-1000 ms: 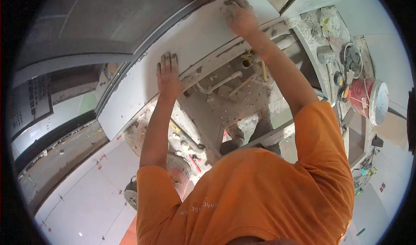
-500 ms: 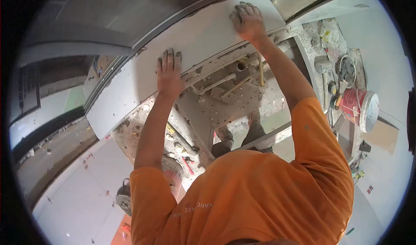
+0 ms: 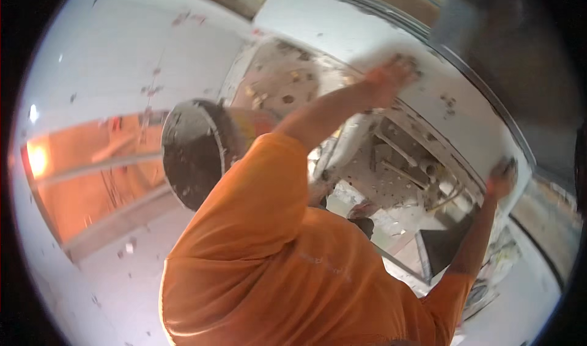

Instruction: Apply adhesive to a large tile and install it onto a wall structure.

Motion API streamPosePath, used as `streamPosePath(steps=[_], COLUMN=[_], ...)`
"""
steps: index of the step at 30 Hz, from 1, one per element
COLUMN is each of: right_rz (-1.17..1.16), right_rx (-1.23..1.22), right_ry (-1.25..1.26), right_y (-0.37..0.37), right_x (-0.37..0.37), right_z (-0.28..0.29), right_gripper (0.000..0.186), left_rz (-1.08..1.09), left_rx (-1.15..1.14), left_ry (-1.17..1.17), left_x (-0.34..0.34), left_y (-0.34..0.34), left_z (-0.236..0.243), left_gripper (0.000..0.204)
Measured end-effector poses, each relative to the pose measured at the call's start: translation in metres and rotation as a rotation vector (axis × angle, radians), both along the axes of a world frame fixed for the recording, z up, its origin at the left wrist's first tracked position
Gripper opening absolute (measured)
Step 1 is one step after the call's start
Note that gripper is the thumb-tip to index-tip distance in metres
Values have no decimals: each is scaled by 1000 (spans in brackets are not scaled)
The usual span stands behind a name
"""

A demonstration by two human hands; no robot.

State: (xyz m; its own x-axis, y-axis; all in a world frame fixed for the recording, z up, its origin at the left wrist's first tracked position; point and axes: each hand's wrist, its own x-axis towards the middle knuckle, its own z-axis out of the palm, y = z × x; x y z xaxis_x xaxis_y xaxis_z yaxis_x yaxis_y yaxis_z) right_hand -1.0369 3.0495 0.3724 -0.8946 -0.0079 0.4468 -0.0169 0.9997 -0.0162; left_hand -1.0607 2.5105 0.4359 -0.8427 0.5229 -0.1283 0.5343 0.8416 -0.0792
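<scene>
A long white slab [image 3: 471, 120] lies along the sill beside a dark frame. My left hand [image 3: 388, 82] rests on its nearer-left stretch, fingers stretched out over the surface, blurred by motion. Towards the slab's right end, my right hand [image 3: 502, 180] lies on it with dirty fingertips extended, also blurred. Neither hand shows anything held. Dark smudges [image 3: 448, 103] mark the white surface between the hands. Below the slab is a dusty counter opening with pale pipes [image 3: 397, 147] inside.
A bucket [image 3: 195, 153] with grey, crusted contents stands left of my left arm. Rubble and dust cover the counter ledge [image 3: 275, 77]. White tiled wall [image 3: 122, 52] fills the left, with an orange-lit opening [image 3: 98, 169] in it. A dark panel [image 3: 449, 245] is near my right forearm.
My view has swung to the left, bringing the bucket and orange-lit opening into sight. Both hands are still at the slab. Smudges now show between them.
</scene>
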Motion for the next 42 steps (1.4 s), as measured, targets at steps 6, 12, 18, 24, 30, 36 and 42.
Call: streamPosePath(steps=[6,12,18,24,30,36,42], right_rz=[14,129,351,339,306,283,324], right_rx=[85,60,-33,-16,-11,-21,-6], right_ry=[-52,-119,-86,-60,-71,-91,-48], right_y=[-36,-117,-210,-224,-222,-228,-222], right_x=[-9,-27,-32,-33,-34,-30,-31], right_z=[36,40,50,61,57,58,59], right_gripper=[46,44,42,40,42,41,37], left_rz=[-35,-2,-4,-18,146,1756,2007], left_rx=[48,10,-35,27,493,1145,1089], left_ry=[-10,80,40,151,-144,596,348], left_x=[3,-5,-4,-6,7,-10,-49], left_y=[-5,-68,-90,-92,-88,-109,-163], left_z=[10,21,19,16,49,43,-40], left_gripper=[80,87,102,102,96,67,73])
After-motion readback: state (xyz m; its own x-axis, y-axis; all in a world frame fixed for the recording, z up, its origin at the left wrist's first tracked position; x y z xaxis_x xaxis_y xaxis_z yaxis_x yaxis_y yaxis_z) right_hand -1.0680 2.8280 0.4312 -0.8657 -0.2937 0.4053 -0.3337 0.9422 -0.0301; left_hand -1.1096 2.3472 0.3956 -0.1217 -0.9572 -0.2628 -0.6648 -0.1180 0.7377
